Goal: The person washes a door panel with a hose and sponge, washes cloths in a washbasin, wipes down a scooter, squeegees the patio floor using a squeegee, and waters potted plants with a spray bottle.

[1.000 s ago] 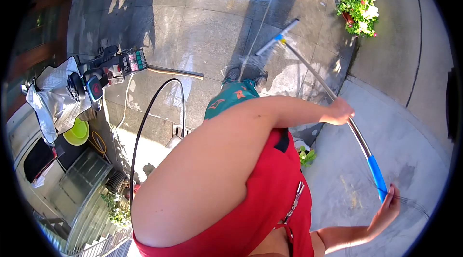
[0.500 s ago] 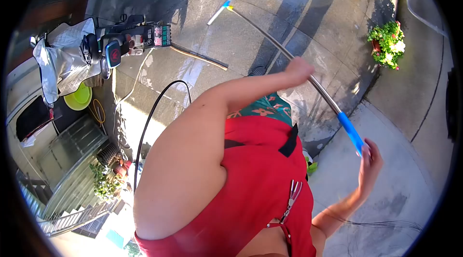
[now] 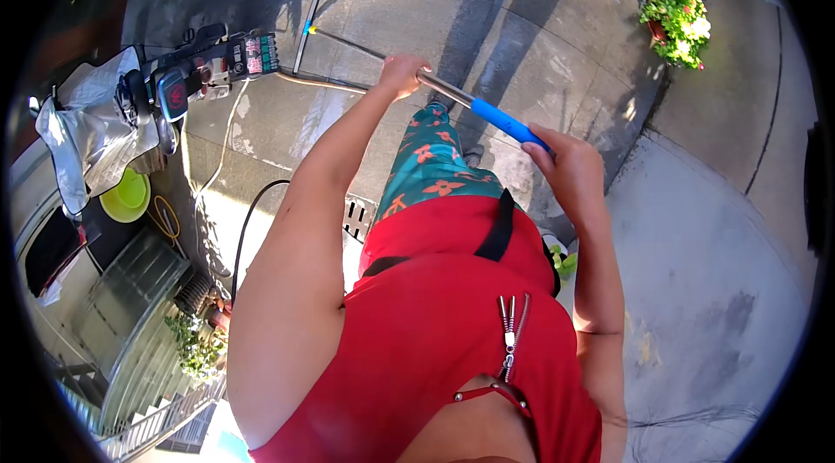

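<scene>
A floor squeegee (image 3: 357,46) with a metal pole reaches out ahead of me to the left, its narrow blade (image 3: 302,47) at the concrete ground. My left hand (image 3: 403,77) is closed around the middle of the metal pole. At the near end, my right hand (image 3: 571,169) grips the tip of the blue foam handle (image 3: 509,121), thumb along it. My body is in a red top and green patterned trousers, below the pole.
A parked scooter (image 3: 196,76) with a silver cover stands at the left, near a lime-green basin (image 3: 126,196) and hoses. A potted flowering plant (image 3: 683,26) sits at the upper right. A floor drain grate (image 3: 357,218) lies beside my legs.
The squeegee blade has swung left and closer to the scooter. Both hands have moved left and up in view, the right one the most, with the pole still held.
</scene>
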`<state>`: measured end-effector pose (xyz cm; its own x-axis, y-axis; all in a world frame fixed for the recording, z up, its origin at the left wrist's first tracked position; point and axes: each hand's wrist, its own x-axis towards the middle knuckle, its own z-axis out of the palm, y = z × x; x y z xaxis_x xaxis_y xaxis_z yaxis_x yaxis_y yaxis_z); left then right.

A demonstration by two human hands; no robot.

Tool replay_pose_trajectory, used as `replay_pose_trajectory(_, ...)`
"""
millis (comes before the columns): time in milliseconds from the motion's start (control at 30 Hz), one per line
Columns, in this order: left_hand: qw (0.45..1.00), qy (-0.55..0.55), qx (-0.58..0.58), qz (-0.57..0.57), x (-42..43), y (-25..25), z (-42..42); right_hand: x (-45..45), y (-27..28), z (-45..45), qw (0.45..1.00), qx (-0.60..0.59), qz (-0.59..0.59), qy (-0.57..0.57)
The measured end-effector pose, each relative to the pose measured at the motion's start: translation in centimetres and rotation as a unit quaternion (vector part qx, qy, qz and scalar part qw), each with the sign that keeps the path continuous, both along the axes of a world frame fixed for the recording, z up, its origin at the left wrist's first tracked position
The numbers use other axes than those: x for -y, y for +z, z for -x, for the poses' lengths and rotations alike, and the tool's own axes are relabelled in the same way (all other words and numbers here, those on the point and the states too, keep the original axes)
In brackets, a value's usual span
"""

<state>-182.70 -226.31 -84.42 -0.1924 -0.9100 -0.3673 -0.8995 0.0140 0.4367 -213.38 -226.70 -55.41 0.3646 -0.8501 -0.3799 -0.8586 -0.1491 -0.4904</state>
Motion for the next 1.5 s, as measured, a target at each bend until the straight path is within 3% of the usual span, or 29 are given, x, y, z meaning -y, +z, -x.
replay_pose_trajectory(200,0.988,-0.036,-0.135,0.062,-4.9,3.0,19.2,-9.4,5.7,14.2,0.965,-0.022,-0.018,-0.262)
replay_pose_trajectory(267,0.981,-0.058,-0.155,0.098,-7.7,4.5,26.2,-14.0,7.7,19.5,0.947,-0.032,0.001,-0.318)
replay_pose_trajectory(433,0.948,-0.144,-0.279,0.059,-14.9,10.3,42.7,-25.0,16.3,29.2,0.913,-0.105,0.053,-0.39)
replay_pose_trajectory(600,0.867,-0.245,-0.432,0.043,-22.6,15.7,54.8,-33.8,25.6,29.6,0.843,-0.265,0.074,-0.461)
replay_pose_trajectory(700,0.834,-0.306,-0.459,-0.021,-25.0,17.1,58.7,-36.3,26.6,26.7,0.827,-0.307,0.113,-0.457)
replay_pose_trajectory(733,0.837,-0.314,-0.443,-0.059,-25.1,18.0,58.9,-36.5,26.4,25.4,0.823,-0.314,0.129,-0.456)
replay_pose_trajectory(833,0.835,-0.323,-0.446,-0.011,-26.5,18.2,57.8,-38.5,26.7,25.3,0.817,-0.309,0.167,-0.458)
replay_pose_trajectory(900,0.844,-0.306,-0.437,-0.046,-26.5,18.9,53.4,-40.3,26.5,25.9,0.818,-0.261,0.164,-0.485)
replay_pose_trajectory(967,0.885,-0.31,-0.346,0.025,-26.2,18.0,47.4,-41.1,24.1,25.3,0.839,-0.199,0.129,-0.49)
replay_pose_trajectory(1000,0.888,-0.261,-0.376,0.043,-26.5,15.3,44.6,-41.1,22.3,25.0,0.85,-0.164,0.112,-0.488)
replay_pose_trajectory(1167,0.959,-0.211,-0.174,0.074,-23.7,8.1,23.5,-38.1,8.6,14.4,0.891,0.028,0.055,-0.45)
replay_pose_trajectory(1233,0.97,-0.186,-0.124,0.094,-23.5,5.1,15.4,-37.0,5.1,8.8,0.937,0.023,0.012,-0.347)
replay_pose_trajectory(1300,0.979,-0.167,-0.084,0.084,-23.7,2.4,9.5,-37.1,2.8,4.2,0.959,0.008,0.057,-0.276)
replay_pose_trajectory(1333,0.979,-0.171,-0.08,0.082,-24.1,2.7,8.4,-37.4,2.5,2.6,0.967,-0.004,0.062,-0.247)
replay_pose_trajectory(1433,0.977,-0.182,-0.08,0.083,-25.8,3.5,9.3,-39.8,4.2,2.4,0.947,-0.022,0.049,-0.318)
replay_pose_trajectory(1500,0.962,-0.2,-0.178,0.059,-28.1,3.4,13.1,-42.2,7.3,3.7,0.916,-0.021,0.048,-0.398)
